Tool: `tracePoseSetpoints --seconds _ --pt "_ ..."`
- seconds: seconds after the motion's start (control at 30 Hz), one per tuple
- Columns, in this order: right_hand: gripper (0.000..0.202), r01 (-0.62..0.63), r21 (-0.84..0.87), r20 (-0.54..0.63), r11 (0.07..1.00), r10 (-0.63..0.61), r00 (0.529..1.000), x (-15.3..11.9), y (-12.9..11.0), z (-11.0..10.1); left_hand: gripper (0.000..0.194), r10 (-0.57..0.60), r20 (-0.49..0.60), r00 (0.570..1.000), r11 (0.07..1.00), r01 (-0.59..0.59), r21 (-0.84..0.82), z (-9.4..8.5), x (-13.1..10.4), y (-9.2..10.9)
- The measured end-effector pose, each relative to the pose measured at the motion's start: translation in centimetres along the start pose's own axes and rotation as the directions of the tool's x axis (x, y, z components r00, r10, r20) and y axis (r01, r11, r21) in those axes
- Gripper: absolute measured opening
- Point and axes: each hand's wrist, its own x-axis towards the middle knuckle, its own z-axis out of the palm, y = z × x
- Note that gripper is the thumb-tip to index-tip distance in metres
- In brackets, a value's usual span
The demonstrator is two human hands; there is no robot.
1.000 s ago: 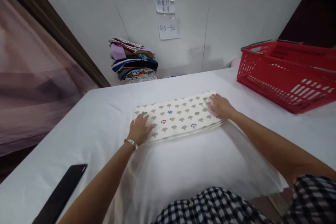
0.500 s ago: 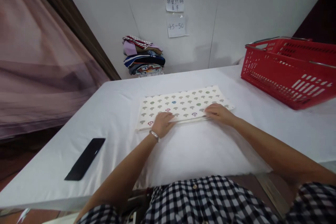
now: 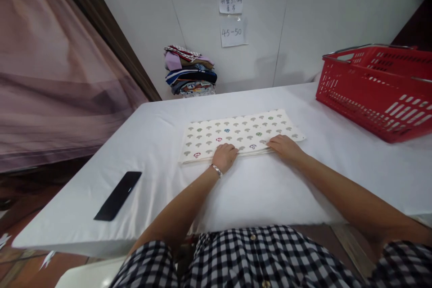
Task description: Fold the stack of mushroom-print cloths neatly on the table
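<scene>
A folded cream cloth (image 3: pixel 236 132) printed with small mushrooms lies flat as a long rectangle on the white-covered table (image 3: pixel 148 144). Its near edge is under the fingers of both hands. My left hand (image 3: pixel 224 157), with a silver bracelet at the wrist, is closed at the middle of that edge, its fingers curled onto the cloth. Further right, my right hand (image 3: pixel 284 146) pinches the same edge, thumb and fingers together. The fingertips of both hands are partly hidden against the fabric.
A black phone-like slab (image 3: pixel 118 195) lies at the table's left. The red basket (image 3: pixel 378 94) stands at the back right. Behind the far edge is a stack of folded fabrics (image 3: pixel 191 72) near the wall. A pink curtain (image 3: pixel 67 72) hangs at the left.
My left hand has slid right along the cloth's near edge, closer to my right hand, and its fingers are more curled. The whole view has shifted slightly.
</scene>
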Motion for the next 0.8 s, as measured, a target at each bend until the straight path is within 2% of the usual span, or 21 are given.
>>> tracePoseSetpoints --seconds 0.1,0.23,0.37,0.57,0.7,0.8 --pt "0.028 0.010 0.024 0.030 1.000 -0.011 1.000 -0.6 -0.5 -0.2 0.021 0.023 0.010 1.000 1.000 -0.023 -0.017 0.1 -0.4 0.0" --pt "0.027 0.021 0.062 0.008 0.998 -0.022 1.000 -1.1 -0.8 -0.4 0.027 0.051 0.004 0.999 0.998 -0.051 -0.027 0.3 -0.4 -0.1" --pt "0.026 0.036 0.070 -0.040 0.997 -0.033 0.999 -1.2 -0.5 -0.1 0.021 0.022 0.009 1.000 0.998 -0.022 -0.057 0.4 0.2 -0.2" --pt "0.027 0.009 0.076 -0.094 0.997 -0.002 0.996 -1.2 -0.6 0.2 0.025 -0.022 -0.014 1.000 0.992 0.020 -0.127 0.3 0.5 -0.3" --pt "0.026 -0.015 0.053 -0.105 0.998 0.021 0.994 -1.0 -0.6 0.6 0.025 -0.021 -0.015 1.000 0.994 0.019 -0.106 0.4 0.3 0.2" --pt "0.026 -0.044 0.045 -0.106 0.998 0.048 0.993 -0.8 -0.4 0.9 0.033 -0.019 -0.001 1.000 0.997 0.019 -0.080 0.6 0.6 0.7"
